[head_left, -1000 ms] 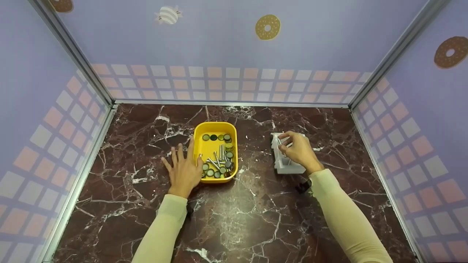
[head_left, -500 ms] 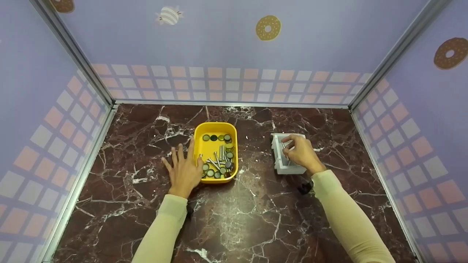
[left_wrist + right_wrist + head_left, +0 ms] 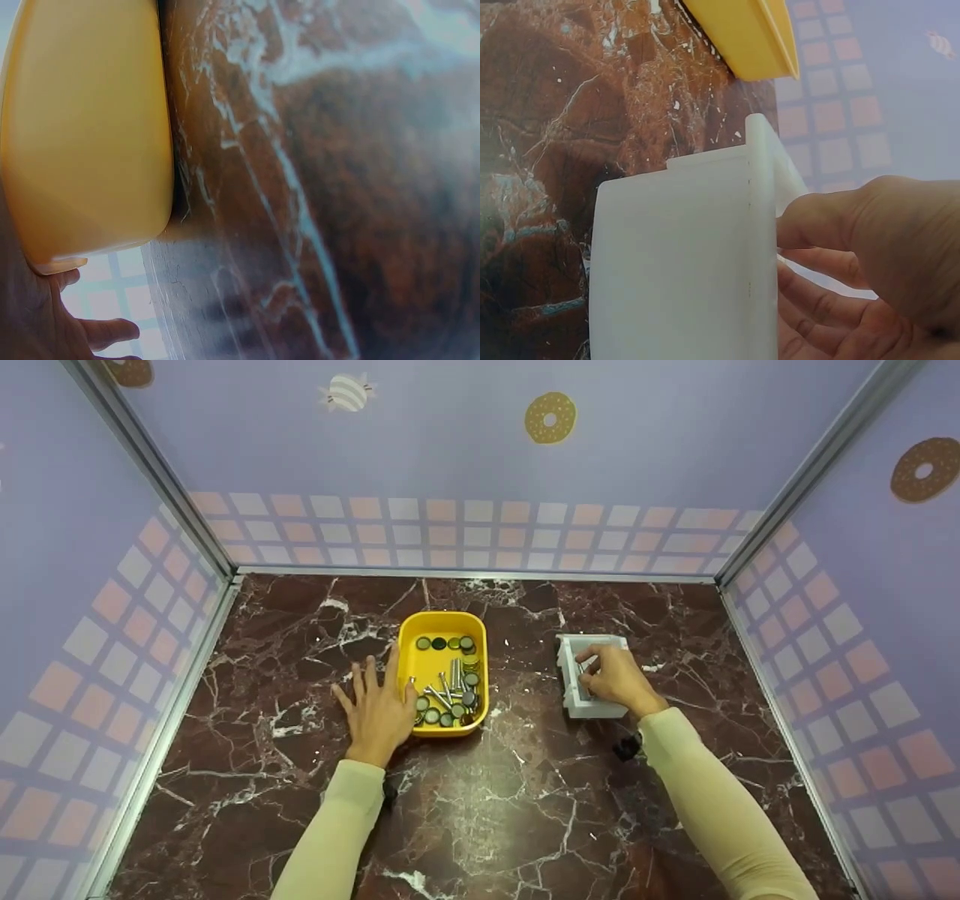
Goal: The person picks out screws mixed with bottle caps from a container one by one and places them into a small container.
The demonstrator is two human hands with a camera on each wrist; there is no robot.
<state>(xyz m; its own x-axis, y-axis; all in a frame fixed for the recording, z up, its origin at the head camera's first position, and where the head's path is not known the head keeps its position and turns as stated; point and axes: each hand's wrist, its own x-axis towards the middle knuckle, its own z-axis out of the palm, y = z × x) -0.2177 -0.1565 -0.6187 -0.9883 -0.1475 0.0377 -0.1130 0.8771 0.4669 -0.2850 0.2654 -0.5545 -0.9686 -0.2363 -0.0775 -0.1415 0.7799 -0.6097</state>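
Observation:
The yellow tray point(image 3: 405, 626) holds several bottle caps point(image 3: 432, 716) and several silver bolts point(image 3: 437, 697). With fingers spread, the left hand point(image 3: 375, 716) rests against its left side, thumb at the rim. In the left wrist view the hand point(image 3: 75, 322) shows beside the tray's outer wall point(image 3: 90, 135). To the right stands a white bin point(image 3: 592, 709). The right hand point(image 3: 619, 679) reaches into it from the right and pinches a thin silver bolt point(image 3: 580, 667), partly hidden by the fingers. The bin's wall point(image 3: 675, 255) covers the fingertips of the right hand point(image 3: 855, 262) in the right wrist view.
Both containers stand on a dark red marbled table point(image 3: 480, 810), with a stretch of tabletop between them. Patterned lilac panels point(image 3: 450, 457) enclose it at the back, left and right, with metal strips along their edges.
The right hand has lowered slightly into the white bin, and the bolt at its fingertips sits lower than before. The left hand and the yellow tray have not moved.

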